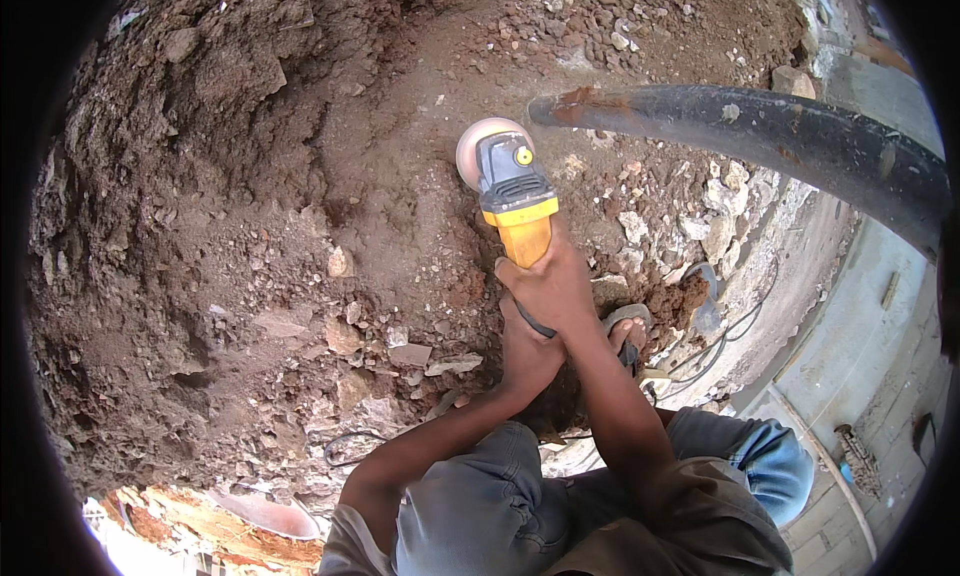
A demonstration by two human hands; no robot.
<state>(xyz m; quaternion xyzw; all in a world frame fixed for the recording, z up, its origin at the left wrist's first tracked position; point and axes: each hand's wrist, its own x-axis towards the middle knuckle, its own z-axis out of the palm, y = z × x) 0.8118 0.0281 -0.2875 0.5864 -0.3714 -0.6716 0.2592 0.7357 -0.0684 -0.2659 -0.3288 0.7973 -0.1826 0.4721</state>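
A yellow and grey angle grinder (pixel 525 238) points away from me over the brown soil, with a round pinkish disc (pixel 467 158) at its far end. My right hand (pixel 553 291) is closed around the yellow body. Just behind it, my left hand (pixel 530 351) is wrapped round the rear end, where part of a dark cord shows; its grip is partly hidden. To the right of the disc, a little apart from it, lies the end of a thick black pipe (pixel 720 126). Whether the disc is spinning I cannot tell.
Rough soil (pixel 200 216) rises at the left, with stones and rubble around. Broken pale stones (pixel 725 211) lie below the pipe. A thin black cable (pixel 735 331) runs at the right. My sandalled foot (pixel 628 336) rests close to my hands. Grey paving (pixel 835 496) spreads at lower right.
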